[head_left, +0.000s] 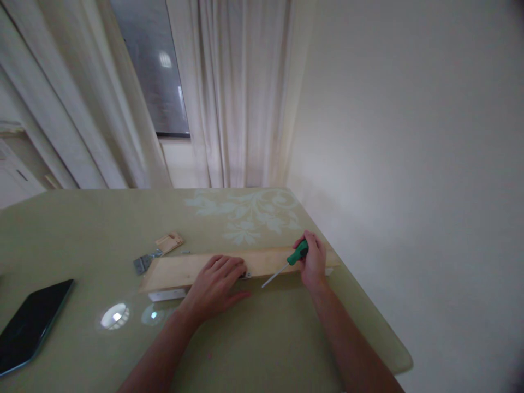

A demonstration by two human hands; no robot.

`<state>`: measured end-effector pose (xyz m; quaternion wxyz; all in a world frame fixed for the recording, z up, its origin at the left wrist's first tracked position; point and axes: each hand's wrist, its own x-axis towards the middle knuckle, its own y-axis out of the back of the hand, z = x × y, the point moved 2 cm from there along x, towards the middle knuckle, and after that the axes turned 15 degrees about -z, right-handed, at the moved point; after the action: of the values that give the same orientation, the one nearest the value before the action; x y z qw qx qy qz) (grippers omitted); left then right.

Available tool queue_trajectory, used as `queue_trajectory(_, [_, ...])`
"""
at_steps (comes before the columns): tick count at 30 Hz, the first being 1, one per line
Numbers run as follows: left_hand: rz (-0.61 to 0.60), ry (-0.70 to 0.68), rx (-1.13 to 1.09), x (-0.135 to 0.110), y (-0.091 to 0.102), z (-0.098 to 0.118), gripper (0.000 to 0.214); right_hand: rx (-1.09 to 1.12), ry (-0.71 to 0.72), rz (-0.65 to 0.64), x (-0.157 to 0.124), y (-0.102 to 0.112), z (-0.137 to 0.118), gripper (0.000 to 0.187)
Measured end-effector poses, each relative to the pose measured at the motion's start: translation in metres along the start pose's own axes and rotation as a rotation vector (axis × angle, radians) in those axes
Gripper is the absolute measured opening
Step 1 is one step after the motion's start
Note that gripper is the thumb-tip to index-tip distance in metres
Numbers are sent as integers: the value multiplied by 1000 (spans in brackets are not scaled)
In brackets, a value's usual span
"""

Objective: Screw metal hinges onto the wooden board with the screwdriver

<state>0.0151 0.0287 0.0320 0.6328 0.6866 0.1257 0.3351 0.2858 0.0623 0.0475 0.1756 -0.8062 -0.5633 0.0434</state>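
Pressing palm-down on the wooden board, the left hand has its fingers spread. The right hand is wrapped around the green handle of a screwdriver; the shaft slants to the board's near edge. The board lies lengthwise across the worktop, its right end at the right edge. A metal hinge is at the board's left end, a small wooden piece just behind it. A dark phone lies near the left edge.
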Motion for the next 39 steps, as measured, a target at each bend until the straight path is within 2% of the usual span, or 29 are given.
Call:
queue_trajectory(5, [80,-32,43,1,1,2,17,10,9,1,1,0,0,38])
queue_trajectory(8, [129,-29,48,1,2,2,20,14,12,2,1,0,0,37])
queue_trajectory(15, [-11,-39,32,0,-1,0,31,24,24,-6,2,1,1,35])
queue_trajectory(22, [29,-26,-22,-1,0,0,24,21,16,-11,1,1,1,35])
queue_trajectory(27, [103,46,32,-1,-7,-6,33,22,28,-17,2,2,1,35])
queue_trajectory(31, [77,26,-6,0,-6,-4,18,25,29,-21,2,2,1,35])
queue_trajectory(36, [38,14,-142,1,-5,3,9,32,17,-19,1,2,1,36])
queue_trajectory(39, [3,-8,-172,2,-5,7,14,44,6,-14,2,2,2,37])
